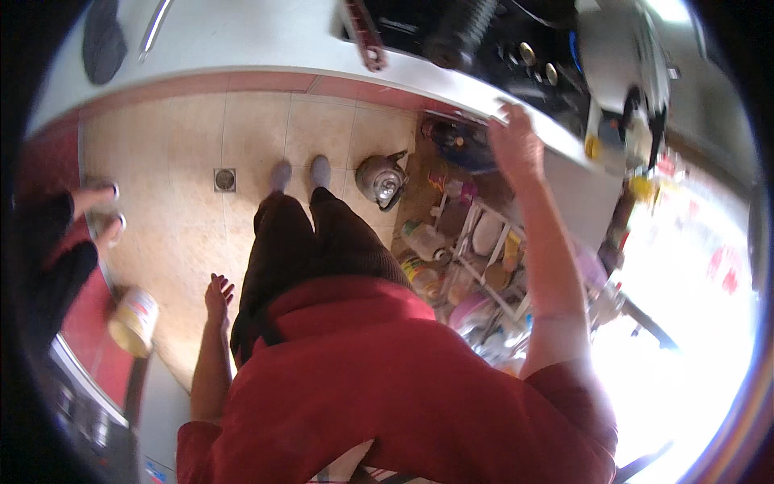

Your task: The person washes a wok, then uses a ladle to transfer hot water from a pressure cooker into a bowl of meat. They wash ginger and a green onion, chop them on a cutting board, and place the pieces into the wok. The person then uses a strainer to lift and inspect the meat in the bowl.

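Note:
My left hand [219,295] hangs low beside my left thigh, fingers apart, with nothing in it. My right hand [517,142] is raised at the front edge of the white countertop [266,36], near the black stove [520,78]; its fingers look spread and slightly blurred, and no held object shows. On the stove is a dark ribbed cylindrical thing [462,30]. A dark red handle [366,39] sticks out over the counter at the stove's left side. To the right stands a large pale pot or pan [620,60], blurred.
A metal kettle [382,181] sits on the tiled floor right of my feet. Beyond it stand a white rack [484,242], plastic bottles [425,241] and other items. Another person's feet [109,212] are at the left, near a pale plastic bucket [134,322]. A floor drain [225,179] lies between.

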{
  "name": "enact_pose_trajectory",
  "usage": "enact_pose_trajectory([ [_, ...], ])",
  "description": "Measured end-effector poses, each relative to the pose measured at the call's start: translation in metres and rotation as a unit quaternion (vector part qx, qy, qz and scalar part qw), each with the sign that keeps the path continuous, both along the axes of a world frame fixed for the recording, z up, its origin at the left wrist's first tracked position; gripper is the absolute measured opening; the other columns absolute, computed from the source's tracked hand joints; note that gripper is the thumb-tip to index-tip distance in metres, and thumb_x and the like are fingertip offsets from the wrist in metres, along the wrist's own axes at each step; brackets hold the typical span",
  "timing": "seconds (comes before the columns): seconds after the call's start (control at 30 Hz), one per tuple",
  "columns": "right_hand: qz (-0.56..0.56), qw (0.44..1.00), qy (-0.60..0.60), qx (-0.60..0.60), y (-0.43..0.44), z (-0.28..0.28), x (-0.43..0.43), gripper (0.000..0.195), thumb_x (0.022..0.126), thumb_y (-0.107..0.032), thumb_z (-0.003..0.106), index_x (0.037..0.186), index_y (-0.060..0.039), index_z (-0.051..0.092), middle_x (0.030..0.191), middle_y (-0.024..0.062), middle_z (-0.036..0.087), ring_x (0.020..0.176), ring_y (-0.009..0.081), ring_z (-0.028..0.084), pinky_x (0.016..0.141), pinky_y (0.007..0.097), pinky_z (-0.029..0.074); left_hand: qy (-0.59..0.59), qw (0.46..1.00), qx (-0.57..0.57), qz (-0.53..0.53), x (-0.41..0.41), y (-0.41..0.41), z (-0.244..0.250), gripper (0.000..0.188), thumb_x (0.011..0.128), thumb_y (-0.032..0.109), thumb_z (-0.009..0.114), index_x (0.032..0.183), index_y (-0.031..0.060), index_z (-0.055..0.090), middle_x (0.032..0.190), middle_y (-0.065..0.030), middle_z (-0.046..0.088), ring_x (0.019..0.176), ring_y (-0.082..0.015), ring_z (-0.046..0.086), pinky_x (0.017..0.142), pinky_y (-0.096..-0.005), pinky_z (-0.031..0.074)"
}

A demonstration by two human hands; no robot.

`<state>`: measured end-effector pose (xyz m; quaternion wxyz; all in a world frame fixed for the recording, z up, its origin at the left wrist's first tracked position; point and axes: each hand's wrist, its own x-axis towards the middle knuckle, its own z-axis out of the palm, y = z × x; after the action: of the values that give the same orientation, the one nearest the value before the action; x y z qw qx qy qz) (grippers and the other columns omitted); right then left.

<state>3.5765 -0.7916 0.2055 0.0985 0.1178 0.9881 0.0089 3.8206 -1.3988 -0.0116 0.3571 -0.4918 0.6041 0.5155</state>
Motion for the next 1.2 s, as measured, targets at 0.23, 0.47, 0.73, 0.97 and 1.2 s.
enact_pose_trajectory([
  [0.23, -0.262, 0.914, -0.261, -0.170, -0.117, -0.075, 0.318, 0.028, 0.086, -0.023, 0.056, 0.110, -0.0079, 0.057, 0.110, 0.0174, 0.059, 0.102, 0.0351, 0.059, 0.088, 0.0441, 0.048, 0.186, 0.929, -0.024, -0.319, -0.086, -0.006, -0.018, 0.048, 0.097, 0.042, 0.044, 0.124, 0.0030, 0.050, 0.118, -0.0119, 0.060, 0.102, -0.0247, 0.062, 0.079, -0.0311, 0.045],
  [0.47, -0.480, 0.743, -0.308, -0.349, -0.297, -0.086, 0.536, 0.037, 0.082, -0.028, 0.065, 0.112, -0.0081, 0.060, 0.105, 0.0187, 0.065, 0.103, 0.0347, 0.060, 0.088, 0.0419, 0.047, 0.093, 0.938, 0.016, -0.334, -0.164, -0.045, -0.043, 0.057, 0.096, 0.049, 0.042, 0.131, 0.0031, 0.043, 0.131, -0.0155, 0.051, 0.115, -0.0295, 0.055, 0.094, -0.0379, 0.041],
  [0.73, -0.574, 0.725, -0.061, -0.376, -0.365, -0.049, 0.528, 0.030, 0.085, -0.023, 0.061, 0.111, -0.0083, 0.060, 0.108, 0.0157, 0.064, 0.099, 0.0332, 0.061, 0.085, 0.0421, 0.048, 0.208, 0.840, 0.127, -0.485, -0.168, 0.128, 0.027, 0.049, 0.099, 0.039, 0.041, 0.130, 0.0015, 0.045, 0.134, -0.0144, 0.049, 0.122, -0.0273, 0.050, 0.103, -0.0384, 0.037],
  [0.97, -0.494, 0.499, 0.318, -0.636, -0.375, 0.016, 0.518, 0.041, 0.095, -0.036, 0.049, 0.116, -0.0014, 0.057, 0.110, 0.0112, 0.064, 0.104, 0.0228, 0.060, 0.088, 0.0342, 0.046, 0.349, 0.646, 0.382, -0.561, 0.079, 0.343, 0.162, 0.037, 0.100, 0.030, 0.044, 0.123, 0.0020, 0.052, 0.123, -0.0125, 0.058, 0.110, -0.0207, 0.058, 0.095, -0.0315, 0.042],
  [1.2, -0.518, 0.328, 0.565, -0.552, -0.428, 0.078, 0.646, 0.056, 0.098, -0.033, 0.047, 0.140, -0.0007, 0.028, 0.132, 0.0123, 0.047, 0.116, 0.0216, 0.049, 0.099, 0.0335, 0.039, 0.390, 0.483, 0.489, -0.612, 0.399, 0.364, 0.192, 0.028, 0.096, 0.029, 0.055, 0.107, 0.0039, 0.060, 0.099, -0.0060, 0.068, 0.087, -0.0134, 0.065, 0.078, -0.0266, 0.049],
])
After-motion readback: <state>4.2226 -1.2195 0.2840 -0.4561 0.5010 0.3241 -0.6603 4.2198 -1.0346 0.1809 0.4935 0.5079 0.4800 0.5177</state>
